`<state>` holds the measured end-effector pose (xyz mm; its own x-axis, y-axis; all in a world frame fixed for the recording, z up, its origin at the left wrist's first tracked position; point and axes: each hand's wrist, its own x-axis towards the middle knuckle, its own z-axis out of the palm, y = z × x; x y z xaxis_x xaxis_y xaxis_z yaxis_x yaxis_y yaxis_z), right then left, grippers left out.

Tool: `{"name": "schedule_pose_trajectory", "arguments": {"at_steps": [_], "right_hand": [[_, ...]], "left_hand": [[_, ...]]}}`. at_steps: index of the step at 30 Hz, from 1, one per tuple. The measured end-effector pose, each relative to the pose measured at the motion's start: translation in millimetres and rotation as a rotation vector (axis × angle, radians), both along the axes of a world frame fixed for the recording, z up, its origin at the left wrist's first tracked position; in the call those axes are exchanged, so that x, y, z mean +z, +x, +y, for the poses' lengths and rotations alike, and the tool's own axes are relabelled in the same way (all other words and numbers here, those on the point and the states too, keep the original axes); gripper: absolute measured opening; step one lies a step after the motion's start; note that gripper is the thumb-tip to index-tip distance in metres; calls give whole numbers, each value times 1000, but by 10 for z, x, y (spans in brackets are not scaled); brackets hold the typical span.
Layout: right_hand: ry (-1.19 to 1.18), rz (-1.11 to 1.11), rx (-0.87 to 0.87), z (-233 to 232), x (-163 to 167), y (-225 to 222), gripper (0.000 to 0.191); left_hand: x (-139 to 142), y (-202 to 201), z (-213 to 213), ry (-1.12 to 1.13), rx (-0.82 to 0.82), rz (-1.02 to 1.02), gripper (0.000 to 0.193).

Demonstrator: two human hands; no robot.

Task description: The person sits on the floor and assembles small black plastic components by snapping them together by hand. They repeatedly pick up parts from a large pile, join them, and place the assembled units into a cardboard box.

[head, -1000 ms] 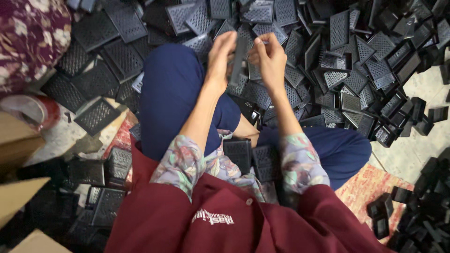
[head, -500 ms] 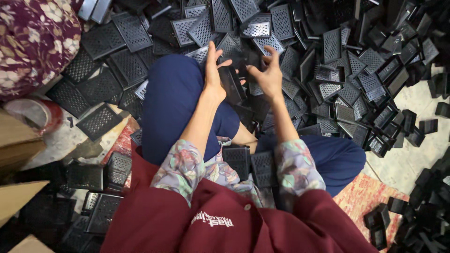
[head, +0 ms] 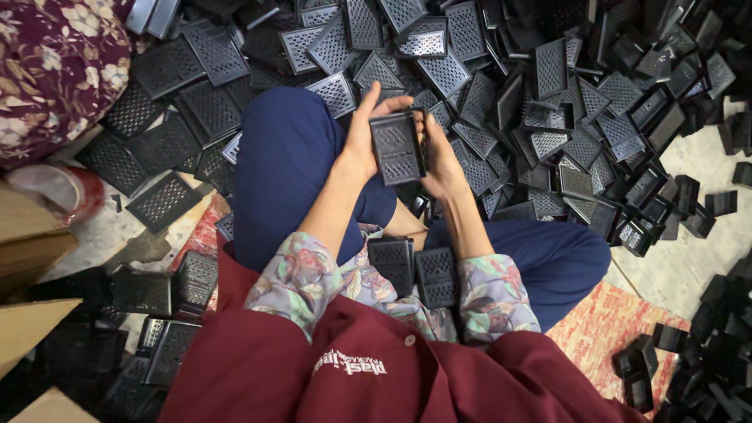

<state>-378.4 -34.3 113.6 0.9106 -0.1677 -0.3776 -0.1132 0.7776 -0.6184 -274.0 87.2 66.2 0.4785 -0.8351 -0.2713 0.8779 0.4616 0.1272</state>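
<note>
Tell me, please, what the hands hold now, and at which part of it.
Both hands hold one black perforated plastic piece by its long side edges: the left hand on its left edge, the right hand on its right edge.

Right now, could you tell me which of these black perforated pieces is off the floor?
The black perforated piece held between left hand and right hand; others lie piled.
</note>
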Motion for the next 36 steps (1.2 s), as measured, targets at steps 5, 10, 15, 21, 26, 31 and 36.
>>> {"name": "schedule_pose_trajectory", "arguments": {"at_steps": [5, 10, 15, 21, 26, 31, 36], "right_hand": [[-758, -24, -104, 189, 272, -74, 18], [-1258, 1, -103, 517, 326, -124, 20], [-1313, 50, -10, 609, 376, -115, 28], [-1561, -94, -97, 617, 318, -151, 38], [-1410, 111, -344, 586, 170, 113, 27], [-1342, 219, -165, 590, 249, 77, 25], [-1455, 33, 51, 590, 452, -241, 37]], "left_hand": [[-47, 94, -38, 344, 266, -79, 62], [-165, 80, -95, 582, 381, -222, 62], [-172, 55, -100, 654, 414, -243, 63], [-145, 30, -135, 597, 435, -173, 61], [-143, -141, -228, 673, 485, -262, 61], [-113, -63, -188, 569, 510, -89, 55], [-110, -24, -193, 679, 492, -106, 61]]}}
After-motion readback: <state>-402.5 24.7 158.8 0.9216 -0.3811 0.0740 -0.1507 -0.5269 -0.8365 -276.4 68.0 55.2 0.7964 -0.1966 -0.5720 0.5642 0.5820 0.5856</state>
